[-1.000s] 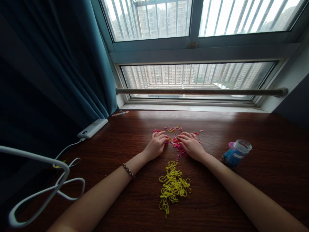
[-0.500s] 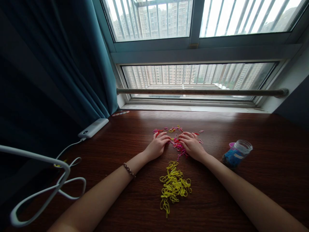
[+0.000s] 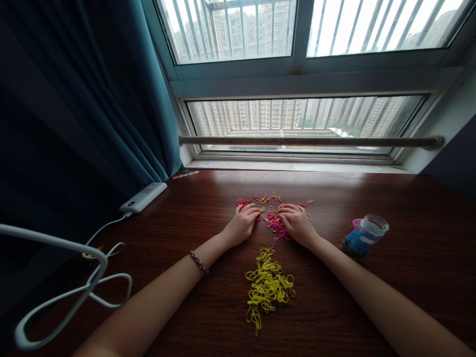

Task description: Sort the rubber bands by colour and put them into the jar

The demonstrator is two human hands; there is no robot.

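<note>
Barred windows (image 3: 238, 89) fill the far side, with tall buildings beyond the glass. Along the left hangs a blue curtain (image 3: 122, 89), its lower edge meeting the brown table (image 3: 320, 307), whose dark-grained top spreads across the near half. A rail (image 3: 305, 142) crosses low in front of the panes. At the near left a white cable (image 3: 57, 240) loops above and over the table; a thin white lead also runs to a white device (image 3: 143, 197) beside the curtain.

Both forearms reach in from the near edge. Between and nearer than the hands lies a loose heap of yellow bands (image 3: 268, 282). The left hand (image 3: 242, 225) is curled, fingers close together, with one yellow loop poking out at its tips; I cannot tell whether it is pinched. The right hand (image 3: 298, 225) bends over the pink bands (image 3: 275, 225), fingers together; its grip is hidden. Right of it stands a jar (image 3: 359, 243), clear at the mouth and blue below, a pink piece (image 3: 357, 222) just beside it. More small loops, pink, red and yellow, lie scattered beyond the fingers. A beaded bracelet (image 3: 199, 261) circles the left wrist.
</note>
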